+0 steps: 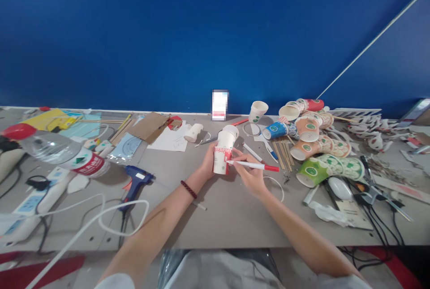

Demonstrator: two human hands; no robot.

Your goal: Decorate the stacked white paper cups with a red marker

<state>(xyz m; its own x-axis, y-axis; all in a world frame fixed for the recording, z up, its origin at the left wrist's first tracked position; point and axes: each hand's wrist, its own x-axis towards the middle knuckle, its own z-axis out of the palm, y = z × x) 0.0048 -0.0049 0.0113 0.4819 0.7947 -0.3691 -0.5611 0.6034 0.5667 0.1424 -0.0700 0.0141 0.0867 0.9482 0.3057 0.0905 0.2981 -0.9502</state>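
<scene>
A white paper cup with a red printed pattern is held tilted over the middle of the table, with another white cup at its upper end. My left hand wraps round the left side of the printed cup. In my right hand is a white marker with a red end, pinched between the fingers. The marker's tip points left and meets or nearly meets the printed cup's side. Fingers of my right hand are also close to the cup's right edge.
A blue glue gun, a bottle with a red cap and a power strip lie left. Stacked paper cups, wooden sticks and cables are on the right. A phone stands against the blue wall.
</scene>
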